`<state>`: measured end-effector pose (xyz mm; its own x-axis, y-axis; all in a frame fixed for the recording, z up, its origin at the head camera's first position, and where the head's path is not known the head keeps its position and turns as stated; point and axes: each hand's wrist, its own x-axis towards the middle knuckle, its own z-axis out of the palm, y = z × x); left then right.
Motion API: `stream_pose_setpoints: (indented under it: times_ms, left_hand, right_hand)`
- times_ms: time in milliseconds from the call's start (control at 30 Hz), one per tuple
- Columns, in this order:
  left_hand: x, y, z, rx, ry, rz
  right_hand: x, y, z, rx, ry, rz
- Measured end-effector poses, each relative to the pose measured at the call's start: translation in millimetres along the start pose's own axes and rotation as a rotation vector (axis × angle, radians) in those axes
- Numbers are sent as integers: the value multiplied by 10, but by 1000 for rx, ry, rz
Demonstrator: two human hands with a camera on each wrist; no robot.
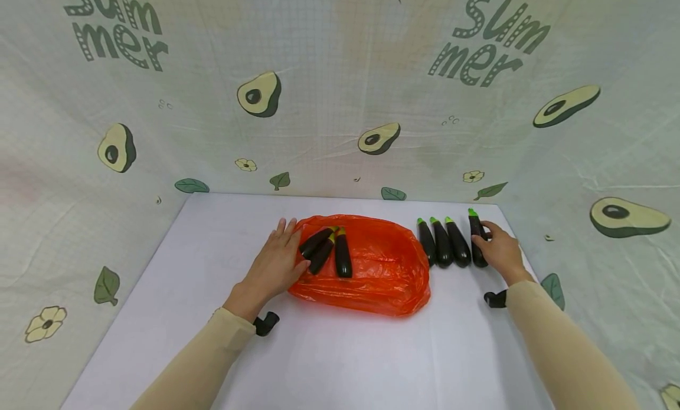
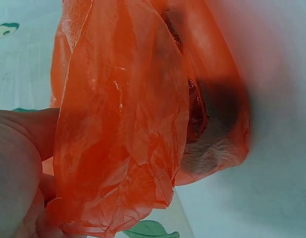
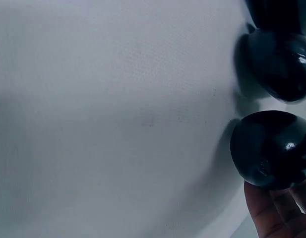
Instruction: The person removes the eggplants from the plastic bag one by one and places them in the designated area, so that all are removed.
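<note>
My right hand [image 1: 500, 252] grips a dark eggplant [image 1: 474, 230] with a green cap, thumb on its left side and fingers on its right. In the right wrist view, the rounded end of this eggplant [image 3: 269, 148] shows above the fingertips [image 3: 272, 208]. Left of it, three more eggplants [image 1: 443, 243] lie side by side. My left hand [image 1: 275, 259] rests at the left edge of a red plastic bag [image 1: 379, 298], fingers extended and thumb spread over it. Thin bag film [image 2: 118, 134] partly covers the thumb in the left wrist view. Three eggplants [image 1: 343, 256] lie in the bag's left part.
A white table [image 1: 340, 357] carries everything. Behind and beside it hangs a pale cloth [image 1: 319, 156] printed with avocados, leaves and lettering. The bag's right end lies close to the row of eggplants. Black camera mounts [image 1: 267, 324] stick out from both wrists.
</note>
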<state>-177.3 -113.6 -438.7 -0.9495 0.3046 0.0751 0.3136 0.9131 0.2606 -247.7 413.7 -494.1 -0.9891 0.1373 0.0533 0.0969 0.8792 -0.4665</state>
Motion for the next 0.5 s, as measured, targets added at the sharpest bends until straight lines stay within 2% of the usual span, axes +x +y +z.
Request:
stream_pose_setpoints:
  times_ms: [500]
  left_hand:
    - [13,1,53,-9,-6,-6]
  right_hand:
    - [13,-8,59,-24,-38,26]
